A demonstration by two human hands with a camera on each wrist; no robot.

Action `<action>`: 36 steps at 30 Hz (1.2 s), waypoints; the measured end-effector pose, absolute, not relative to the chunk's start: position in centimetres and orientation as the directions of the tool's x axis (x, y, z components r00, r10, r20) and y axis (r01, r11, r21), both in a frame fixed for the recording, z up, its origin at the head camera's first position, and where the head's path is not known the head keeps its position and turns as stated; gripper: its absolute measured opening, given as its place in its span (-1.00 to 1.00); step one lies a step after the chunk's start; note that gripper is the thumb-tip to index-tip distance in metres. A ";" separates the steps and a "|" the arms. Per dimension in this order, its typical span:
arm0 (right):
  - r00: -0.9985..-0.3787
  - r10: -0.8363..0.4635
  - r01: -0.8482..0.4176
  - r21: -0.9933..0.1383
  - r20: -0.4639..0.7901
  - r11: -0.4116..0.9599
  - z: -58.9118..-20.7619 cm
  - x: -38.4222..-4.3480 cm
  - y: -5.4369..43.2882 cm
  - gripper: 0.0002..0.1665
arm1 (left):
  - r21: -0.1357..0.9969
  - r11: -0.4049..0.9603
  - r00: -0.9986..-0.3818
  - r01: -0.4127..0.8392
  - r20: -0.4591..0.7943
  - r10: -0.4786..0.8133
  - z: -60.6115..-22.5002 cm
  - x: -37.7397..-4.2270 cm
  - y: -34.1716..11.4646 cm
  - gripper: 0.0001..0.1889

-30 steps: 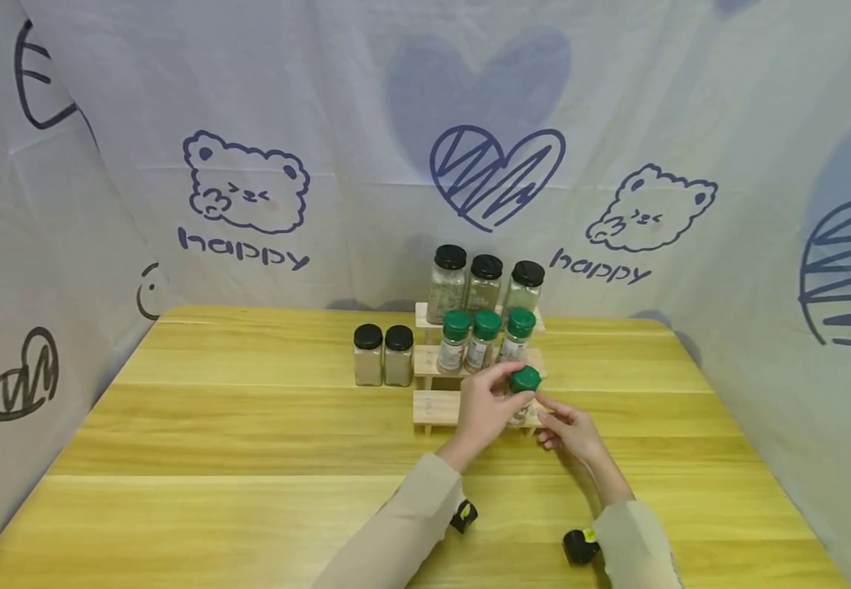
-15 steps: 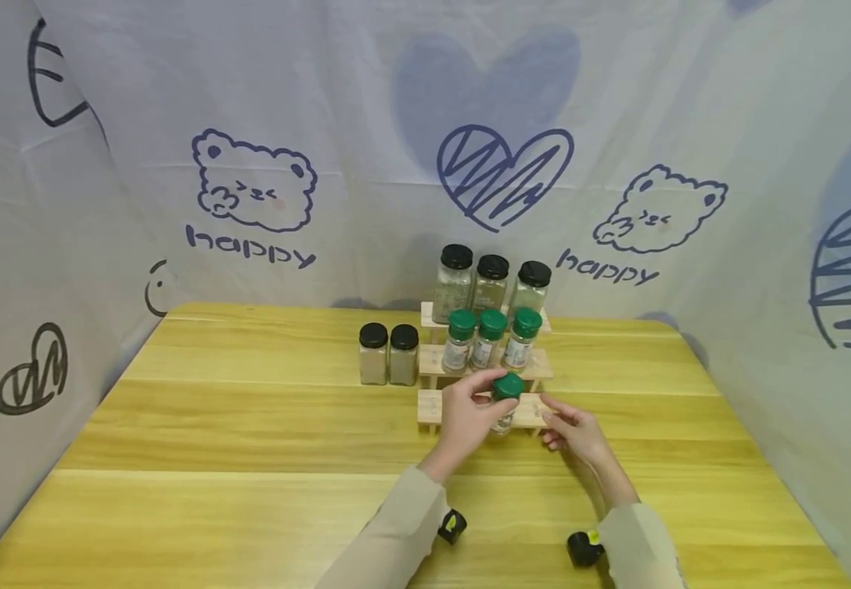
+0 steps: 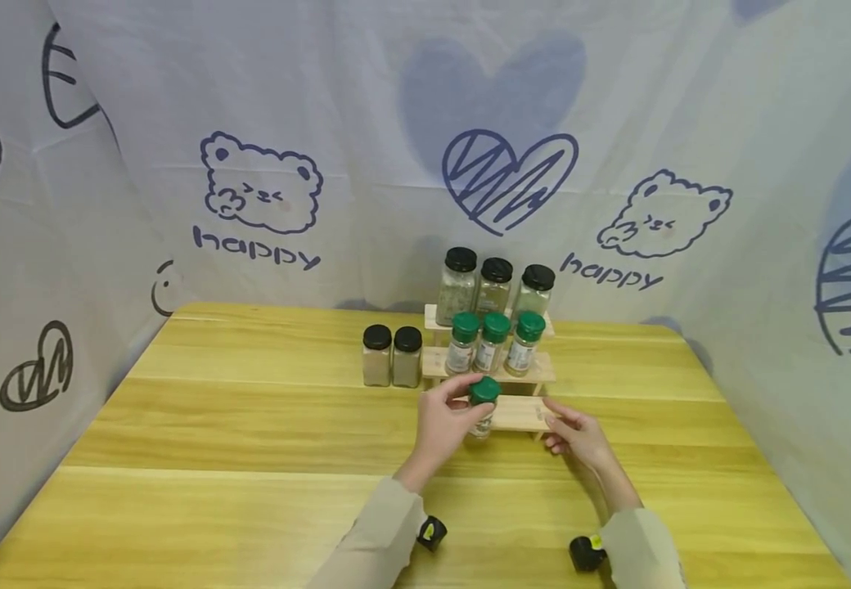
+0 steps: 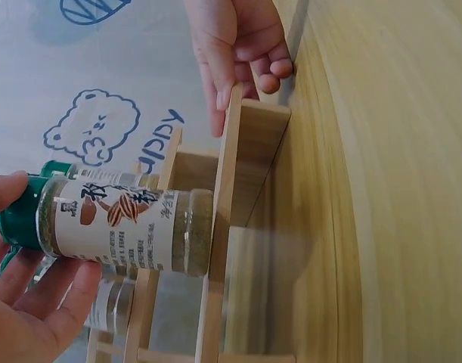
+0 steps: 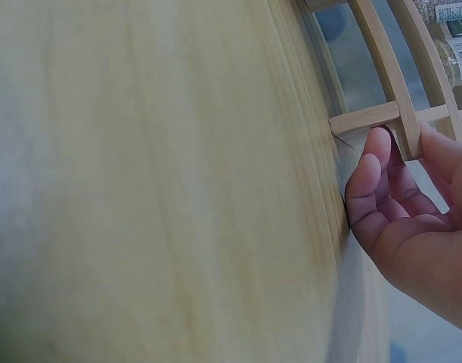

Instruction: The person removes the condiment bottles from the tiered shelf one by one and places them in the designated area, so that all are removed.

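My left hand (image 3: 443, 419) grips a spice jar (image 4: 125, 223) by its green cap, thumb on one side and fingers on the other. The jar's base is at the lowest step of the wooden tiered rack (image 3: 517, 413), toward its left end; in the left wrist view it appears to touch the board. At the right end of that same step, my right hand (image 3: 580, 433) pinches the board between thumb and fingers, as the right wrist view shows. On the middle step stand three green-capped jars (image 3: 495, 342), and three taller black-capped jars (image 3: 495, 285) fill the top step.
Two black-capped jars (image 3: 392, 357) stand on the wooden table (image 3: 249, 442), just left of the rack. A patterned cloth (image 3: 366, 147) hangs behind and at both sides of the table. Each wrist wears a small black camera (image 3: 586, 553).
My left hand has carried the jar leftward along the lowest step, from the right end to near the left end. The right hand stays at the step's right end.
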State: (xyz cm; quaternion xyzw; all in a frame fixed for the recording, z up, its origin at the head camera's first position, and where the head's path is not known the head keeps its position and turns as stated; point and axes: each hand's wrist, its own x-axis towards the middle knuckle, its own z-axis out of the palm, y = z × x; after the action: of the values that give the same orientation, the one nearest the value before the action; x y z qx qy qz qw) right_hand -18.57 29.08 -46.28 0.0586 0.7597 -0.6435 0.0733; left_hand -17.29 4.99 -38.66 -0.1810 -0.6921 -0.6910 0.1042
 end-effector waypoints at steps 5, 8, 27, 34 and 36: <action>-0.982 -0.003 0.184 -0.968 -0.187 0.168 -46.4 -18.6 29.1 -0.47 | 0.918 -0.026 -0.913 0.396 0.397 0.090 -38.7 -17.3 4.0 -0.66; -0.983 -0.003 0.183 -0.968 -0.186 0.174 -46.5 -18.6 29.1 -0.47 | 0.913 -0.025 -0.911 0.406 0.407 0.069 -38.7 -17.3 3.4 -0.67; -0.984 -0.012 0.176 -0.971 -0.180 0.162 -46.6 -18.5 29.2 -0.48 | 0.918 0.021 -0.914 0.396 0.396 -0.092 -41.5 -19.3 -1.2 -0.64; -0.983 -0.013 0.182 -0.971 -0.186 0.155 -46.6 -18.6 29.1 -0.47 | 0.932 0.047 -0.921 0.359 0.362 -0.147 -40.9 -19.2 -3.6 -0.63; -0.982 -0.011 0.185 -0.971 -0.189 0.151 -46.5 -18.6 29.1 -0.46 | 0.930 0.064 -0.914 0.361 0.367 -0.174 -41.7 -19.7 -4.3 -0.63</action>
State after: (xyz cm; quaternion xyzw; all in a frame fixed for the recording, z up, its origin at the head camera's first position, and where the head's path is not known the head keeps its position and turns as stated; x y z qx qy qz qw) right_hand -18.55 29.10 -46.51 0.0577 0.7547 -0.6492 0.0758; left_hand -19.73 -4.26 -41.73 -0.0667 -0.7026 -0.6807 0.1965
